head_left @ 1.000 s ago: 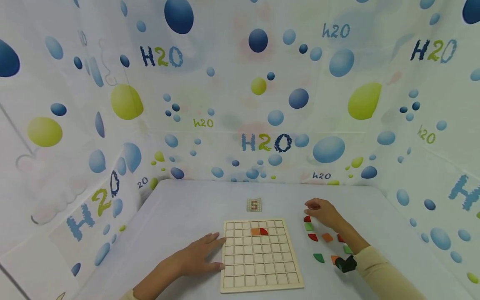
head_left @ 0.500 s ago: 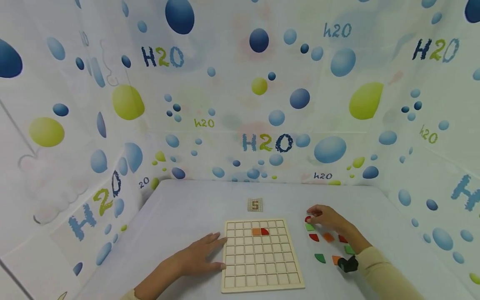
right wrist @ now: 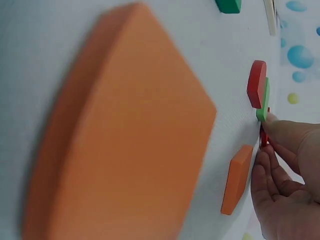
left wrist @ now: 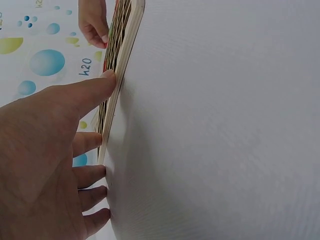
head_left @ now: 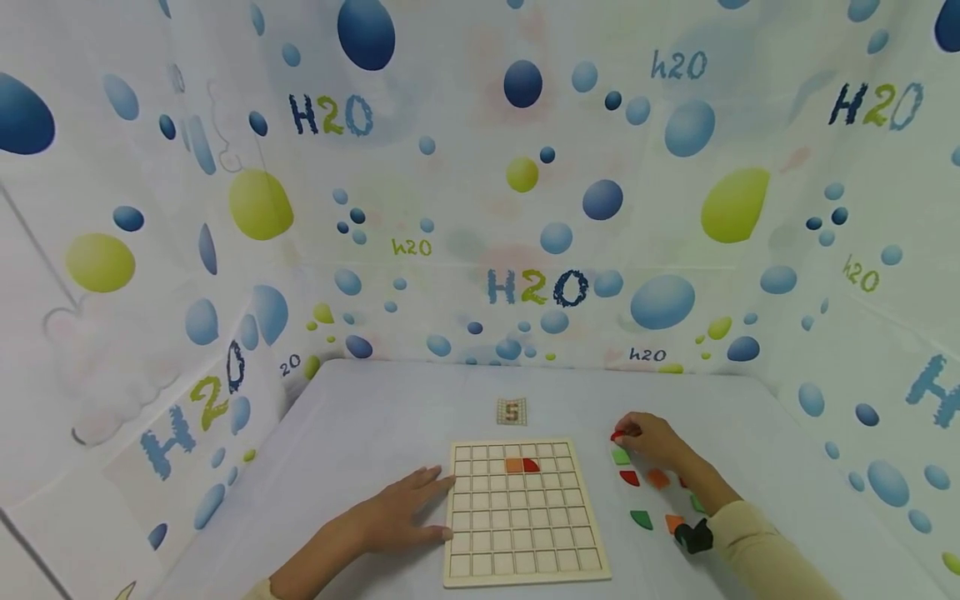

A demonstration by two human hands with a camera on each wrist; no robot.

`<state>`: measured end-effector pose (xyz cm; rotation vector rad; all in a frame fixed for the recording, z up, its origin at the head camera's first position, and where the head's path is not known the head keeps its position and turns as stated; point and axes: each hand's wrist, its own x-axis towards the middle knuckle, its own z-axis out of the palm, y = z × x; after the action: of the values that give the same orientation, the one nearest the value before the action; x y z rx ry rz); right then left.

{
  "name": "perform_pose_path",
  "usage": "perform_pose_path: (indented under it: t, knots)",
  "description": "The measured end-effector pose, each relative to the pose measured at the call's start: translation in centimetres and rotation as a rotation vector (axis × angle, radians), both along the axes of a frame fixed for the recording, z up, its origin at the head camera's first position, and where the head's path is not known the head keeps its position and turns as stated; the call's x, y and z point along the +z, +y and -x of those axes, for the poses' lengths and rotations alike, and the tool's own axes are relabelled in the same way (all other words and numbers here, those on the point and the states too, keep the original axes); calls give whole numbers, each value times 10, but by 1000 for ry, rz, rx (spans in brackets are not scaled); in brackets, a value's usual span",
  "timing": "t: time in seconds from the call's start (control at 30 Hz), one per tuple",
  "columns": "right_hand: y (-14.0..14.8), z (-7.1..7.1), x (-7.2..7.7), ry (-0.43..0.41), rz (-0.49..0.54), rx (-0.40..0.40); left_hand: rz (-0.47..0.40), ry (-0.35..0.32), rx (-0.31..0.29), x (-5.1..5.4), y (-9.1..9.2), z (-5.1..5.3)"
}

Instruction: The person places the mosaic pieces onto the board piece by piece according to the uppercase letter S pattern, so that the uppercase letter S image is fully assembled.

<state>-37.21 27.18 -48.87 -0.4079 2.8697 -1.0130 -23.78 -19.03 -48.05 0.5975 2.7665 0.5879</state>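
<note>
My right hand (head_left: 651, 440) pinches a red piece (head_left: 617, 435) to the right of the board (head_left: 519, 521). My left hand (head_left: 393, 510), fingers extended, touches the board's left edge. Beyond the board lies a card (head_left: 512, 411) marked "S" or "5"; the cloth (head_left: 465, 200) behind reads "H2O".

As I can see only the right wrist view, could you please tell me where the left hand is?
Observer: The left hand is touching the left edge of the wooden grid board, as the head view shows it.
Operator: Thank you; does the wooden grid board hold any tiles?
Observer: Yes, an orange square tile and a red quarter-circle tile sit side by side.
Operator: And is anything lying just beyond its far edge?
Observer: A small card, marked with either an S or a 5.
</note>
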Motion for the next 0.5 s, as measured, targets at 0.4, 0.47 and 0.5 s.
perform_pose_path:
  t: [0.4,0.47,0.5]
  knots:
    - [-13,-4,-3,63,-7,-12,15,-5,5,0,1,0]
    - [-17,-3,-3,80,-8,11,17,4,1,0,1,0]
    - [-20,-3,-3,84,-8,17,17,7,0,0,1,0]
